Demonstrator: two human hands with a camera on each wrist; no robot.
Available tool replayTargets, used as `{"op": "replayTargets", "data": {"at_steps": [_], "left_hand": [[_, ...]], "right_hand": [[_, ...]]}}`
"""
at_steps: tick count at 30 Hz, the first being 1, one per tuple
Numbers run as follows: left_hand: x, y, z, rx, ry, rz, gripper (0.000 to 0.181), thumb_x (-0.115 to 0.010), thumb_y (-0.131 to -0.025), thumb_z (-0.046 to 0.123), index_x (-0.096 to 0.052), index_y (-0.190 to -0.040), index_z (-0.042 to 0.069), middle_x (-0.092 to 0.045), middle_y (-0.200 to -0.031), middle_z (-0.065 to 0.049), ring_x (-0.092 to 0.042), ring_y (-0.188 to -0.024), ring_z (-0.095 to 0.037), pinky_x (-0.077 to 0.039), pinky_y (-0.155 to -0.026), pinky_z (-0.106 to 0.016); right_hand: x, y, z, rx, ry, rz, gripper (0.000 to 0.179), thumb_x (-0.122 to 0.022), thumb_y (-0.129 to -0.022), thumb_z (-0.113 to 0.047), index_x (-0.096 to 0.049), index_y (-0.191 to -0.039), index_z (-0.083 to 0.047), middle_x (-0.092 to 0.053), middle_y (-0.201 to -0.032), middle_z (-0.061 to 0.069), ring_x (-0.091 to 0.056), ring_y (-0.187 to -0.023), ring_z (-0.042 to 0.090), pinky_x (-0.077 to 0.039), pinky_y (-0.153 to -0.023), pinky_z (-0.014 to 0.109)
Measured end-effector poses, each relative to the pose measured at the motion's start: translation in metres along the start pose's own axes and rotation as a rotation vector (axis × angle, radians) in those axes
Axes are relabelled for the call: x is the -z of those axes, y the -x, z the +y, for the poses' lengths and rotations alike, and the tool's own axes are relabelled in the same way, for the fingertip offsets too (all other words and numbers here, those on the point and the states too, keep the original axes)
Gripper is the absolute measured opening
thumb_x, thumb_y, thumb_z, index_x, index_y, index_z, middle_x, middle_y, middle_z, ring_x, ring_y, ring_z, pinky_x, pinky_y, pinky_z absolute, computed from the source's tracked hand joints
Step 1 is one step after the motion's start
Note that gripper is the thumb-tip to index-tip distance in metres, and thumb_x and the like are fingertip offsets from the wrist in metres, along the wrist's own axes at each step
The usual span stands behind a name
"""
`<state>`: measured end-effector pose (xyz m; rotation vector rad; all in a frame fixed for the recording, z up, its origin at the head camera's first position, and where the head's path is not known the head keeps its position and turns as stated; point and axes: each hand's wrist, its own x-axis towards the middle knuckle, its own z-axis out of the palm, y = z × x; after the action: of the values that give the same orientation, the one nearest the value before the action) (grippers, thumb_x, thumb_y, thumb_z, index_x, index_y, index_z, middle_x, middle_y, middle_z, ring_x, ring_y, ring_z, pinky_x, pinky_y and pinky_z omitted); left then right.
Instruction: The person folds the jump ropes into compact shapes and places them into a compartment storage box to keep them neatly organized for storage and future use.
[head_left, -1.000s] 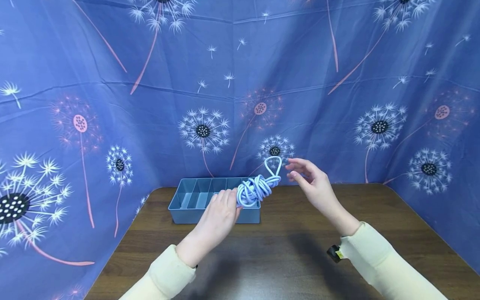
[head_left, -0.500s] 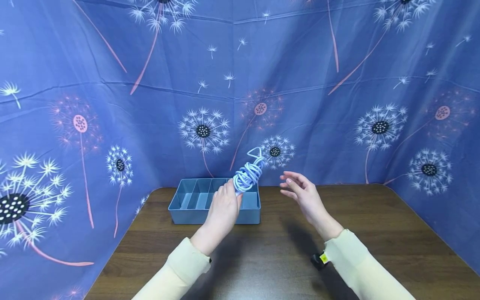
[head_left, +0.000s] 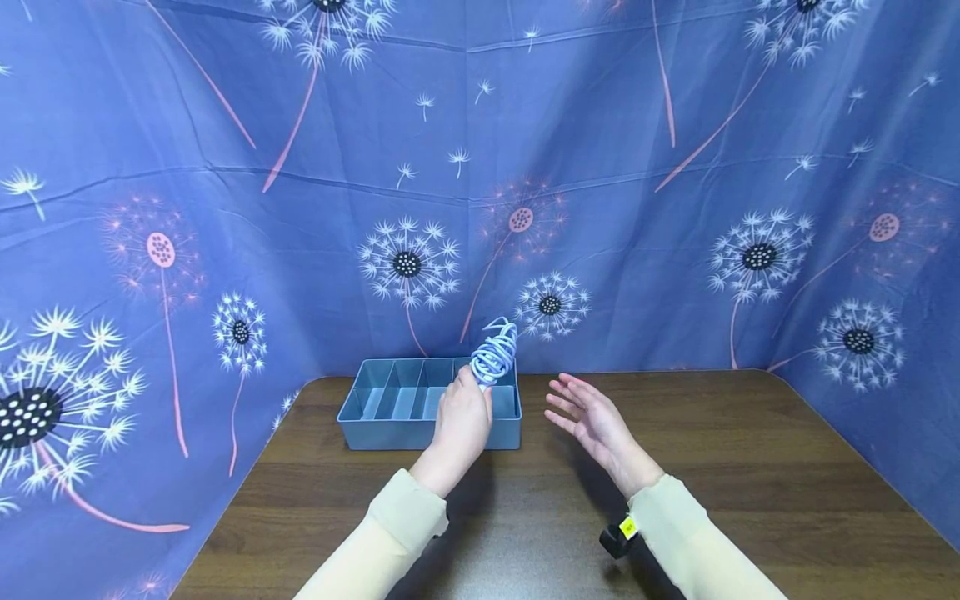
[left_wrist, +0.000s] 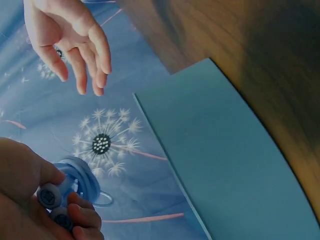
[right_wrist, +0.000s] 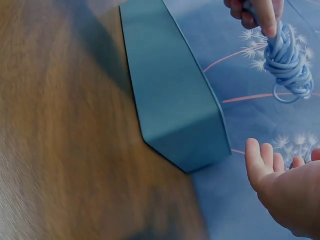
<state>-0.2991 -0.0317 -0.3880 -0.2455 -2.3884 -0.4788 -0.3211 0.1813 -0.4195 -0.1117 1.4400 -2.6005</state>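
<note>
My left hand [head_left: 462, 415] grips the two handles of a light blue jump rope [head_left: 495, 357], whose cord is wound into a thick bundle. In the left wrist view the round handle ends [left_wrist: 49, 196] stick out between thumb and fingers. The wound cord points up and away from the hand, with a small loop at its far end, as the right wrist view shows. Behind and below, the bundle overlaps a blue-grey divided box [head_left: 390, 433]. My right hand [head_left: 592, 423] holds nothing; its fingers are spread, palm toward the left hand, a short way right of the box.
The box has several compartments in a row and stands at the back of the brown wooden table [head_left: 720, 467]. A blue curtain [head_left: 637, 275] with dandelion prints hangs behind the table and along its sides. A black device [head_left: 617, 540] is worn at the right wrist.
My left hand has moved slightly right and tipped the jump rope more upright and away. My right hand has moved down and left, away from the rope's loop, its fingers spreading.
</note>
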Motion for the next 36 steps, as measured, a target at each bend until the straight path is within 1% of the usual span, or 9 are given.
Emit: {"op": "replayTargets", "data": {"at_steps": [4, 8, 11, 14, 17, 21, 27, 32, 36], "left_hand": [[-0.010, 0.000, 0.000, 0.043, -0.018, -0.015, 0.032, -0.064, -0.088, 0.018, -0.048, -0.103, -0.005, -0.063, -0.084, -0.017, -0.064, -0.073, -0.031, -0.049, -0.061, -0.041], [-0.017, 0.002, 0.001, 0.081, -0.020, -0.036, 0.031, -0.066, -0.085, 0.018, -0.048, -0.097, -0.004, -0.062, -0.079, -0.018, -0.064, -0.068, -0.032, -0.050, -0.058, -0.041], [-0.021, 0.004, 0.000, 0.102, -0.008, -0.057, 0.031, -0.066, -0.085, 0.018, -0.048, -0.095, -0.004, -0.062, -0.076, -0.019, -0.064, -0.065, -0.033, -0.050, -0.056, -0.042], [-0.024, 0.004, -0.002, 0.127, 0.012, -0.089, 0.033, -0.066, -0.085, 0.019, -0.048, -0.098, -0.006, -0.063, -0.077, -0.020, -0.064, -0.065, -0.034, -0.051, -0.057, -0.042], [-0.028, 0.005, -0.005, 0.145, 0.020, -0.132, 0.037, -0.066, -0.086, 0.020, -0.048, -0.103, -0.007, -0.063, -0.079, -0.021, -0.065, -0.066, -0.034, -0.052, -0.057, -0.042], [-0.033, 0.004, -0.010, 0.156, 0.030, -0.156, 0.038, -0.066, -0.086, 0.021, -0.048, -0.104, -0.007, -0.064, -0.078, -0.021, -0.065, -0.066, -0.034, -0.052, -0.057, -0.042], [-0.037, 0.002, -0.012, 0.164, 0.057, -0.156, 0.040, -0.068, -0.085, 0.023, -0.048, -0.105, -0.006, -0.065, -0.079, -0.021, -0.066, -0.068, -0.035, -0.052, -0.058, -0.043], [-0.040, -0.001, -0.011, 0.201, 0.066, -0.191, 0.045, -0.067, -0.086, 0.025, -0.048, -0.111, -0.007, -0.066, -0.082, -0.020, -0.067, -0.071, -0.034, -0.052, -0.060, -0.043], [-0.040, 0.000, -0.008, 0.202, 0.048, -0.185, 0.049, -0.067, -0.086, 0.026, -0.048, -0.115, -0.008, -0.066, -0.083, -0.021, -0.067, -0.072, -0.034, -0.053, -0.061, -0.043]], "right_hand": [[0.003, -0.002, 0.010, -0.034, -0.050, 0.009, 0.021, -0.036, -0.103, -0.015, -0.055, -0.111, -0.015, -0.062, -0.112, 0.002, -0.059, -0.107, 0.020, -0.038, -0.103, 0.046], [0.005, -0.005, 0.022, -0.062, -0.055, 0.039, 0.020, -0.035, -0.103, -0.013, -0.052, -0.112, -0.011, -0.062, -0.107, 0.004, -0.060, -0.102, 0.019, -0.039, -0.103, 0.043], [0.005, -0.007, 0.030, -0.083, -0.038, 0.058, 0.026, -0.036, -0.102, -0.012, -0.047, -0.124, -0.003, -0.063, -0.105, 0.005, -0.061, -0.101, 0.019, -0.039, -0.103, 0.042], [0.003, -0.008, 0.039, -0.098, -0.001, 0.071, 0.040, -0.037, -0.102, -0.011, -0.033, -0.138, 0.006, -0.062, -0.105, 0.006, -0.059, -0.107, 0.022, -0.040, -0.102, 0.042], [0.000, -0.009, 0.045, -0.108, 0.045, 0.071, 0.048, -0.038, -0.102, -0.011, -0.024, -0.142, 0.010, -0.061, -0.111, 0.009, -0.055, -0.114, 0.026, -0.039, -0.103, 0.042], [-0.003, -0.013, 0.051, -0.121, 0.079, 0.072, 0.046, -0.041, -0.101, -0.010, -0.028, -0.140, 0.011, -0.061, -0.114, 0.013, -0.057, -0.111, 0.025, -0.042, -0.100, 0.040], [-0.007, -0.019, 0.057, -0.136, 0.105, 0.081, 0.043, -0.052, -0.097, -0.010, -0.038, -0.133, 0.010, -0.064, -0.104, 0.009, -0.062, -0.100, 0.021, -0.047, -0.095, 0.037], [-0.009, -0.023, 0.060, -0.128, 0.138, 0.092, 0.045, -0.055, -0.094, -0.006, -0.039, -0.133, 0.010, -0.067, -0.098, 0.006, -0.064, -0.094, 0.017, -0.050, -0.090, 0.034], [-0.011, -0.027, 0.064, -0.131, 0.150, 0.110, 0.046, -0.057, -0.092, -0.004, -0.039, -0.133, 0.009, -0.068, -0.095, 0.004, -0.065, -0.088, 0.015, -0.051, -0.086, 0.032]]}}
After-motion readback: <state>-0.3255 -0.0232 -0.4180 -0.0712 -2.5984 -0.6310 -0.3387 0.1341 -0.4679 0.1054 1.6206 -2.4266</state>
